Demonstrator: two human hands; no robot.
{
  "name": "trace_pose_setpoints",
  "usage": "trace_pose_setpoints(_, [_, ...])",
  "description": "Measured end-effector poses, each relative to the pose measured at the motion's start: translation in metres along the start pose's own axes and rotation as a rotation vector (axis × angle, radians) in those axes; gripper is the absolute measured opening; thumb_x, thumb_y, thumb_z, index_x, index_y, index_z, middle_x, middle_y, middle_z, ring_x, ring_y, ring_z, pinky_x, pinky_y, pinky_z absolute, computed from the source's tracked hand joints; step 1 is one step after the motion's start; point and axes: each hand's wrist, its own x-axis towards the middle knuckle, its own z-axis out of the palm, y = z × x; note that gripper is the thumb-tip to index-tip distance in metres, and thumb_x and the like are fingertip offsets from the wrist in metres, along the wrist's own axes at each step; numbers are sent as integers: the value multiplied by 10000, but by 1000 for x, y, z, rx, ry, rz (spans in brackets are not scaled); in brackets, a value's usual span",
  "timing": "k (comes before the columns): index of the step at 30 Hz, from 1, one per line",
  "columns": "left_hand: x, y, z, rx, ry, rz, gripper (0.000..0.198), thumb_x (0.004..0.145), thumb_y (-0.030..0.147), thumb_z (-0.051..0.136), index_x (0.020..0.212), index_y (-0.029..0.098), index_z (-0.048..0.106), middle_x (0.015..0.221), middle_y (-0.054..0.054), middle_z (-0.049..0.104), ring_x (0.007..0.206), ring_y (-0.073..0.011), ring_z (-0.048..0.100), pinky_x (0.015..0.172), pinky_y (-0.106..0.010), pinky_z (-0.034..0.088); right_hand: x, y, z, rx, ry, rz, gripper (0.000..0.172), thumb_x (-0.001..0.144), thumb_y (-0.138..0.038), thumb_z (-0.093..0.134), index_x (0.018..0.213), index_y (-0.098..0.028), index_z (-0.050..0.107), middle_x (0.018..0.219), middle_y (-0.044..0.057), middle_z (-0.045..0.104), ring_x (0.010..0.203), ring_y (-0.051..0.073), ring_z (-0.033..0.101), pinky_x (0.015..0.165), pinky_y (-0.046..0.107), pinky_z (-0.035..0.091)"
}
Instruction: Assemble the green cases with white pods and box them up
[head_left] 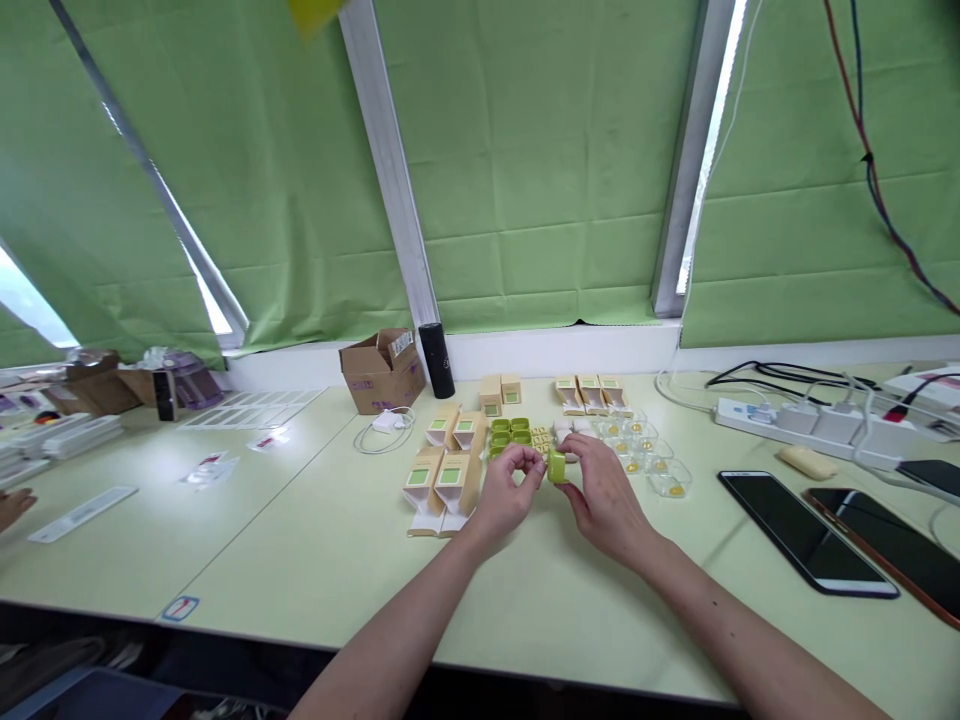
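Note:
Between finger and thumb, my right hand [611, 498] holds a small lime-green square container [556, 465], tipped on its side. Close to it on the left, my left hand [508, 492] is closed in a pinch; what it holds, if anything, is too small to make out. Behind the hands stand several matching green containers [510, 432] beside a group of small yellowish squares [540, 438]. Whitish pieces [572, 427] lie partly hidden behind my right hand. Clear plastic trays [660, 462] with yellow bits spread to the right. Open cardboard boxes with green windows [442, 475] stand left of my hands.
More small boxes [592, 394] stand farther back. An open carton [382, 372] and black cylinder [436, 360] stand by the wall. Phones [806, 530], a beige oval object [808, 462] and a power strip [810, 425] lie right. Another person's hand [15, 507] shows far left.

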Motion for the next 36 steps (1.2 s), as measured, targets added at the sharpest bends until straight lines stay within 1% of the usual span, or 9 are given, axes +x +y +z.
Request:
trace_pose_setpoints(10, [0,0,0,-4,8,-10,205,937,353,653,841,176,620,767,-16,585,758,-159,573,746,-296,487,-1,2,1,-3,-3,-7,381,975,-194,563,1340,-216,458,1316,169,611,1267,359,571,1033,586,500])
trace_pose_setpoints(27, [-1,1,-1,-15,21,-26,277,929,438,680,836,183,625,758,-18,594,741,-161,569,716,-289,484,0,2,0,-1,7,-1,366,998,-245,552,1352,-230,461,1314,169,622,1251,355,599,1023,578,513])
trace_pose_setpoints(31, [-1,2,-2,-24,22,-35,256,927,412,682,840,178,627,760,-17,594,737,-158,566,716,-289,484,0,2,0,-7,-2,0,384,994,-230,558,1362,-225,449,1327,169,617,1284,358,578,1045,581,503])
trace_pose_setpoints(36, [0,0,-2,-25,30,-37,239,925,391,676,829,178,624,768,-20,591,746,-159,564,722,-292,484,-1,3,1,-8,-1,-4,386,995,-229,553,1365,-225,443,1325,172,619,1274,358,584,1030,583,512])
